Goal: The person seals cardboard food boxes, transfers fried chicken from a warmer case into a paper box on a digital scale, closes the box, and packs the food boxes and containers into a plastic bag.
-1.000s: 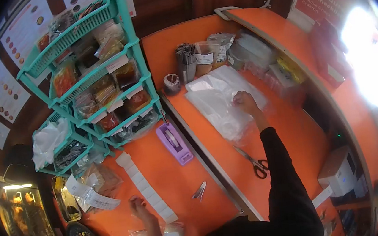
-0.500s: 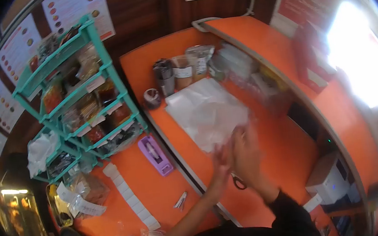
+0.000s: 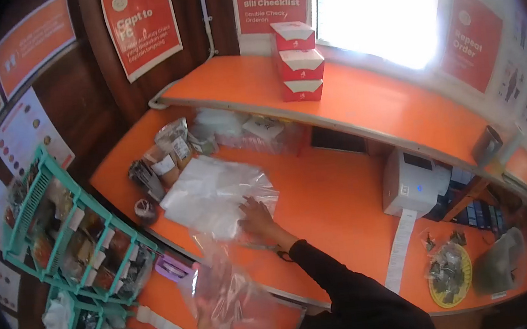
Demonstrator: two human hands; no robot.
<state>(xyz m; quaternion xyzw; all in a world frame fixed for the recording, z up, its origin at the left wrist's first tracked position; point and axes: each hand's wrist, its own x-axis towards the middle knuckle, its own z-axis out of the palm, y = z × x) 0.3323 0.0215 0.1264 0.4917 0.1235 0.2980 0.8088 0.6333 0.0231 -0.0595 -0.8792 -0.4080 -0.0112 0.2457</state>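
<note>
A clear plastic bag (image 3: 249, 301) hangs from my left hand (image 3: 216, 298), whose fingers show through the film at the lower middle. My right hand (image 3: 258, 219) rests on the near right part of a stack of clear plastic bags (image 3: 198, 187), its fingers spread. The stack lies flat on the orange counter. Just below my right wrist, a black scissors handle (image 3: 284, 255) shows in part; the blades are hidden. Left of the held bag is the purple tape dispenser (image 3: 173, 267), partly covered by it.
Green tiered baskets (image 3: 82, 244) with packets stand at the left. Red and white boxes (image 3: 301, 64) are stacked on the raised shelf (image 3: 361, 115). A white printer (image 3: 414, 181) with a paper strip, a yellow basket (image 3: 448, 273) and a clear tub (image 3: 502, 261) are at the right.
The view has turned to the right. My hands, close together half a second ago, are now apart. A clear bag is now in my left hand, and my right hand is back on the stack.
</note>
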